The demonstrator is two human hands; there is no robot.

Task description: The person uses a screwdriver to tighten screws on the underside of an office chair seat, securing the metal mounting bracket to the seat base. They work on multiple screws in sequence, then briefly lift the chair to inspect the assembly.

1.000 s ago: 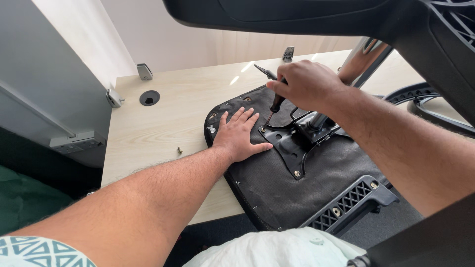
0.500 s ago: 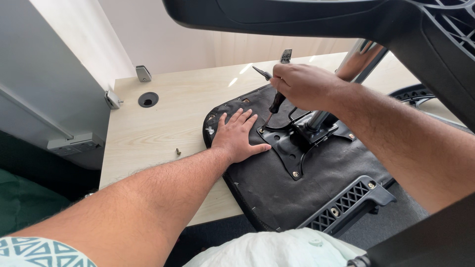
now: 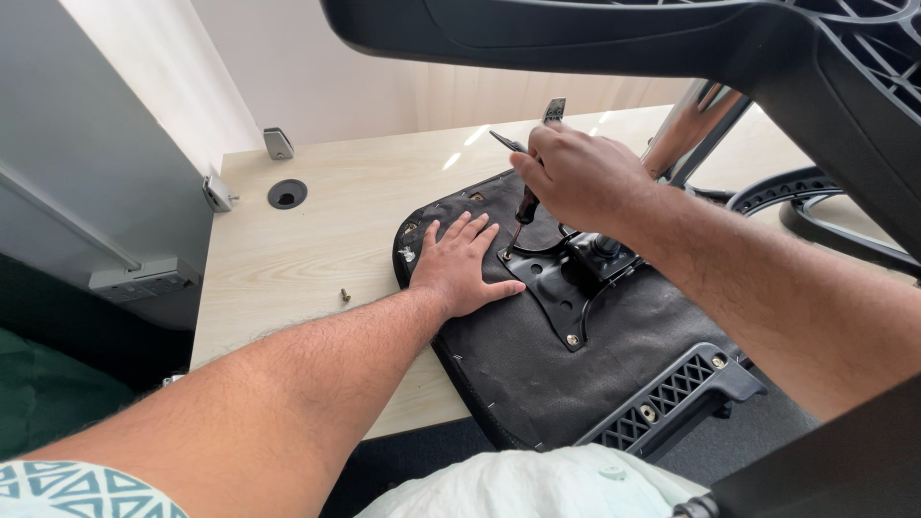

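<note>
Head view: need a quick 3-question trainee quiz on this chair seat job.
1. True or false: the left hand lies flat on the underside of the chair seat.
2. What does the right hand grip? A) hammer B) screwdriver C) wrench
3. What small loose item lies on the desk left of the seat?

Key: 1 true. 2 B, tip at a corner of the black metal bracket. 3 a screw.

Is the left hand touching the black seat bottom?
Touching. The head view shows the left hand lying flat, palm down and fingers spread, on the black seat bottom, with no gap visible beneath it.
</note>
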